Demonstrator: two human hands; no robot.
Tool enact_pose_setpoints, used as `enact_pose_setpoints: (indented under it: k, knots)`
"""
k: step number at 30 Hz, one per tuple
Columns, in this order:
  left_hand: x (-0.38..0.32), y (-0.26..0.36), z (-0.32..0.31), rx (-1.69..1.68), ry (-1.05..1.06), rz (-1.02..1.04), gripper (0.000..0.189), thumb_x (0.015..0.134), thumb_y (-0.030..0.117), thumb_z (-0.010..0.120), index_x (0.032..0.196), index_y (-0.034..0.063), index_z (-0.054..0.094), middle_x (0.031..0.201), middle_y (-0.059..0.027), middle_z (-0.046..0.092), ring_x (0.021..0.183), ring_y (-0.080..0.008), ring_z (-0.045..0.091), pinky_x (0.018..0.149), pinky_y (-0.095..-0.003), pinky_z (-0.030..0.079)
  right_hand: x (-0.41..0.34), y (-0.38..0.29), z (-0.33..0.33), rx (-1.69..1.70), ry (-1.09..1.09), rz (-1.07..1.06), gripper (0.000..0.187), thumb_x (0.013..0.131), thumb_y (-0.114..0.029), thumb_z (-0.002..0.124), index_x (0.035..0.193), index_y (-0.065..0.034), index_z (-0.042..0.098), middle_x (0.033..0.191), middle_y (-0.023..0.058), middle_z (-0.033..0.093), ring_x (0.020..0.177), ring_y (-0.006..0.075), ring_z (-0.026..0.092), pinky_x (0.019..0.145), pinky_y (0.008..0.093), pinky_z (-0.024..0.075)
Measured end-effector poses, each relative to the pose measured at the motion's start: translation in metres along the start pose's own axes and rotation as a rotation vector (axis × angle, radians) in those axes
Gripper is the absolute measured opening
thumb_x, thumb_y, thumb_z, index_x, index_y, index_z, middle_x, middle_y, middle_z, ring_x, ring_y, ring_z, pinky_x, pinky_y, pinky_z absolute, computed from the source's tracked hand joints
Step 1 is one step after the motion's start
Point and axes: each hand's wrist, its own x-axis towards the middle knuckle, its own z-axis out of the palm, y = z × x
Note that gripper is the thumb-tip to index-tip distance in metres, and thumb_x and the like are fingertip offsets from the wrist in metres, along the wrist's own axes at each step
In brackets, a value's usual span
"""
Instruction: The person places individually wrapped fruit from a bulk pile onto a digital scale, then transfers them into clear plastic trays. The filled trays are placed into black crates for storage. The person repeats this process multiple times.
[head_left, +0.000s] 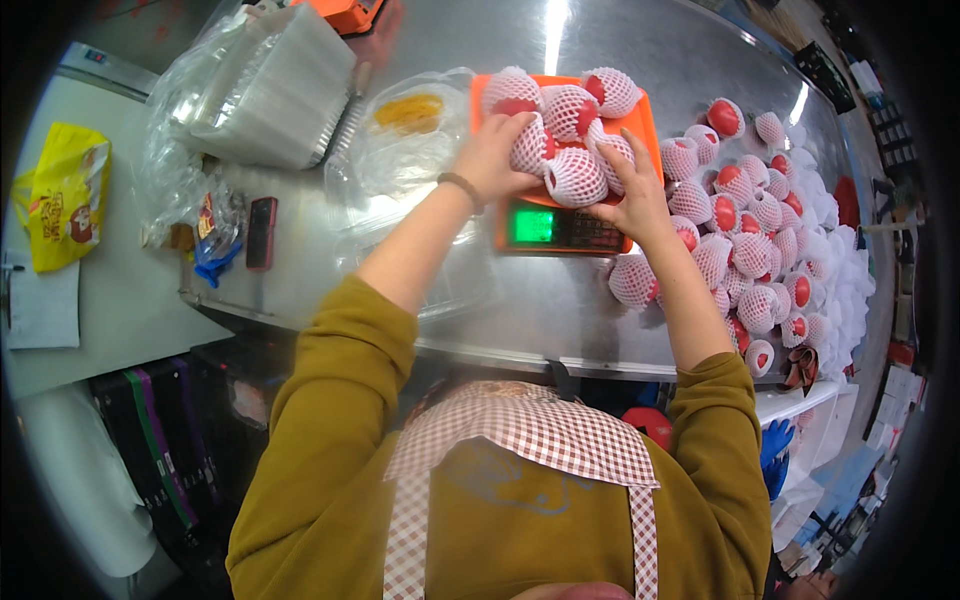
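Several red fruits in white foam net sleeves sit on the orange tray (646, 135) of a digital scale, whose green display (534, 226) is lit. My left hand (495, 157) curves around a netted fruit (529, 146) at the tray's left side. On the right, the fingers of my right hand (636, 193) close around another netted fruit (613, 159). Between my hands, at the tray's front, lies a netted fruit (576, 178). Farther back are three more, one of them at the back right corner (611, 91).
A heap of netted fruits (750, 251) covers the metal table's right side, beside loose white foam nets (844, 292). Left of the scale are clear plastic bags (397, 157), stacked clear plastic containers (270, 90) and a phone (261, 234). A yellow bag (69, 195) lies farther left.
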Motion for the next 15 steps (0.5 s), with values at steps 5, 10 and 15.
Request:
enact_pose_setpoints:
  k: [5,10,15]
  knots:
    - [-0.033,-0.005,-0.015,-0.022,0.154,-0.111,0.078,0.065,0.027,0.081,0.134,0.009,0.049,0.126,-0.0192,0.052,0.12,-0.0364,0.052,0.1,-0.0426,0.046,0.002,-0.031,0.015,0.1,0.036,0.008,0.087,0.053,-0.025,0.092,0.131,-0.0128,0.056,0.143,0.021,0.043,0.127,0.0408,0.049,0.103,0.0452,0.0461]
    - [-0.158,-0.029,-0.058,-0.044,0.238,-0.298,0.08,0.065,0.028,0.081,0.135,0.0073,0.048,0.126,-0.0207,0.051,0.119,-0.0367,0.052,0.1,-0.0423,0.045,-0.017,-0.109,0.058,0.288,-0.051,-0.085,0.087,0.054,-0.033,0.093,0.128,-0.0088,0.056,0.14,0.0239,0.043,0.124,0.0414,0.052,0.099,0.045,0.0488]
    - [-0.262,-0.042,-0.053,0.077,0.241,-0.773,0.08,0.065,0.029,0.082,0.135,0.0082,0.048,0.125,-0.0188,0.051,0.113,-0.0367,0.056,0.095,-0.0432,0.048,-0.031,-0.164,0.138,0.372,-0.285,-0.064,0.076,0.06,-0.033,0.09,0.125,-0.0086,0.059,0.14,0.0249,0.043,0.125,0.0424,0.049,0.1,0.0458,0.0468]
